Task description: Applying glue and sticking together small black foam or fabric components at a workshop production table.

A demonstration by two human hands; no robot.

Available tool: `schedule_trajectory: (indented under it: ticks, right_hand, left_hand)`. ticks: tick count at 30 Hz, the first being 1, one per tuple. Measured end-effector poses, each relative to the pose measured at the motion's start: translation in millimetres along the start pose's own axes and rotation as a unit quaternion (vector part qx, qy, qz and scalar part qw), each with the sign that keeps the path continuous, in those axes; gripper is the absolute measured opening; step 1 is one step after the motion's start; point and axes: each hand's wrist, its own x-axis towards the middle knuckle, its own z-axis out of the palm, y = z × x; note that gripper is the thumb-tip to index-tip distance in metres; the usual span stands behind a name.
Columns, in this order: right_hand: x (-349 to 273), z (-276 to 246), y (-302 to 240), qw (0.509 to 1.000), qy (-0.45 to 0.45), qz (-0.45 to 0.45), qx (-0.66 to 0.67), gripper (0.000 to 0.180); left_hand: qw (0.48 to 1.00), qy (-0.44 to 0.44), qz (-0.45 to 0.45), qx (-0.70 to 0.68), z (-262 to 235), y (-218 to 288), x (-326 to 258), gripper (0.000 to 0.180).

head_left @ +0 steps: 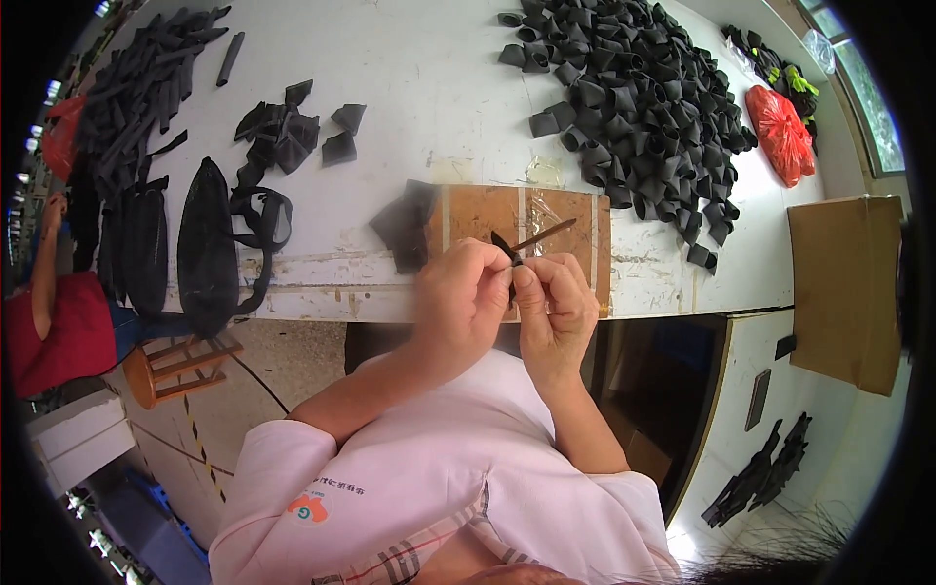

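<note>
Both hands meet over a brown board (468, 205) at the table's front edge. My left hand (460, 297), slightly blurred, pinches a small black fabric piece (503, 246) between thumb and finger. My right hand (556, 307) pinches the same piece from the other side, its remaining fingers curled. From between the hands a thin brown pointed stick (548, 234) slants up to the right; I cannot tell whether it is held or lies on the board. Flat black pieces (402, 226) lie beside the board, left of my left hand.
A big heap of black folded loops (643, 107) covers the table's right. Black strips (146, 83) pile up far left, near black mesh pouches (207, 253) and loose black pieces (283, 132). Rightward are a red bag (780, 135) and a carton (846, 292). Another person's red-clothed body (63, 336) is left.
</note>
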Motion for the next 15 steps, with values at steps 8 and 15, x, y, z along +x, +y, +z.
schedule_trajectory:
  ticks: [8,15]
  right_hand:
    - [3.6,13.4,18.0,0.995,0.036,-0.018,-0.087,0.009]
    - [11.6,-8.1,17.4,0.864,-0.024,0.281,0.417,0.004]
  left_hand:
    - [0.914,0.127,-0.219,-0.316,10.2,-4.6,15.0,0.013]
    - [0.787,-0.083,-0.319,-0.522,-13.6,-5.1,21.6,0.021]
